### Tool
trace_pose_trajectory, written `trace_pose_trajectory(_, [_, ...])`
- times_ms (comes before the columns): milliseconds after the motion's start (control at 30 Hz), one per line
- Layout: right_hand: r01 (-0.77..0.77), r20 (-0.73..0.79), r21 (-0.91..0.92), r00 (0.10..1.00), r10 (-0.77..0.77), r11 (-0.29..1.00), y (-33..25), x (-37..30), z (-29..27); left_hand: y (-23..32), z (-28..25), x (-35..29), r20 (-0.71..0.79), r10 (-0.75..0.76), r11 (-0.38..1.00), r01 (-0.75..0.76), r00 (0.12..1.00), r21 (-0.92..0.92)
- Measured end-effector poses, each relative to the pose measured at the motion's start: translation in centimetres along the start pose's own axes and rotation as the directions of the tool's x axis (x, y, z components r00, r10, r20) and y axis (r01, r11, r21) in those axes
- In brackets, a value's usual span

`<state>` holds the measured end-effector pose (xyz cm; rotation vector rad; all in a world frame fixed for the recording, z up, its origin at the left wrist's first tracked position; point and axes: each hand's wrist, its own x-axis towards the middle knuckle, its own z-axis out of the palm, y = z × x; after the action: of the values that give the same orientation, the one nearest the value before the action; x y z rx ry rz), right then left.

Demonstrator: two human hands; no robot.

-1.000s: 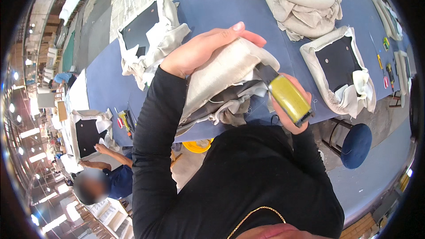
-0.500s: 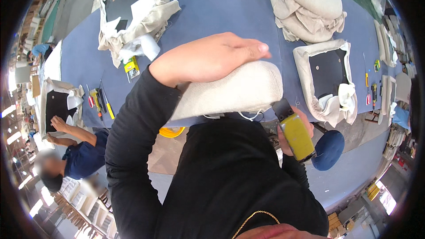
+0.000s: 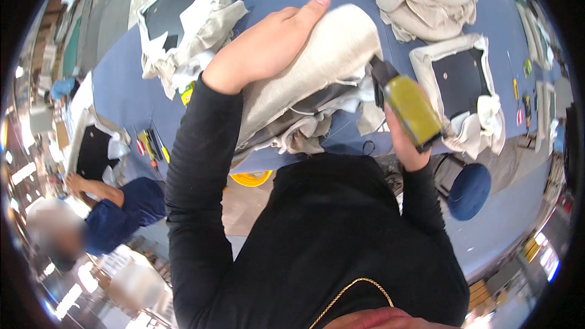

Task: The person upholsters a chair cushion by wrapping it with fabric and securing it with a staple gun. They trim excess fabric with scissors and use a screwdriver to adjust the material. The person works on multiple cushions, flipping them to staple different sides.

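A beige fabric-covered seat cushion point(image 3: 329, 49) is tilted up on the blue table, its underside with loose fabric and white lining facing me. My left hand point(image 3: 271, 45) is closed over its far upper side, holding it tilted; most of the fingers are hidden behind it. My right hand point(image 3: 403, 140) grips a yellow and black staple gun point(image 3: 414, 109), partly hidden behind the tool's body. The gun's black nose is at the cushion's right edge, and I cannot tell whether it touches. Gathered beige fabric point(image 3: 301, 134) hangs from the underside near my body.
Fabric-covered frames with black panels lie at the right point(image 3: 460, 79) and far left point(image 3: 173, 18). A beige cushion stack point(image 3: 420, 0) sits at the back. Hand tools point(image 3: 149, 145) lie at left, near a co-worker point(image 3: 122, 213). A blue round stool point(image 3: 469, 192) stands at right.
The cushion has tipped up and away from me, exposing its underside. My right hand has raised the staple gun to the cushion's right edge. My left hand has shifted with the cushion.
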<state>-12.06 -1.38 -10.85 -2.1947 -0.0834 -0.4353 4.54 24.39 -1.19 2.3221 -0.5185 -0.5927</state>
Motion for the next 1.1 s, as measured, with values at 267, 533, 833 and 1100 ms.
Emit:
trace_pose_trajectory(267, [-0.075,-0.055,0.203,0.995,0.088,0.976,-1.1,4.5,0.4,2.5,1.6,0.6,-0.249,0.327,0.926,-0.256,0.912,0.277])
trace_pose_trajectory(533, [0.039,-0.123,0.384,0.992,0.009,0.922,-2.5,4.8,-1.0,6.2,1.9,1.7,-0.187,0.439,0.812,-0.299,0.879,0.5])
trace_pose_trajectory(833, [0.085,-0.085,0.336,0.995,-0.06,0.938,-2.5,5.0,-1.5,3.2,3.2,2.9,-0.22,0.511,0.813,-0.384,0.831,0.437])
trace_pose_trajectory(1100, [0.198,-0.275,0.439,0.958,-0.078,0.876,-0.9,5.2,-0.1,-2.2,-0.9,6.2,0.156,-0.14,0.899,0.191,0.978,-0.393])
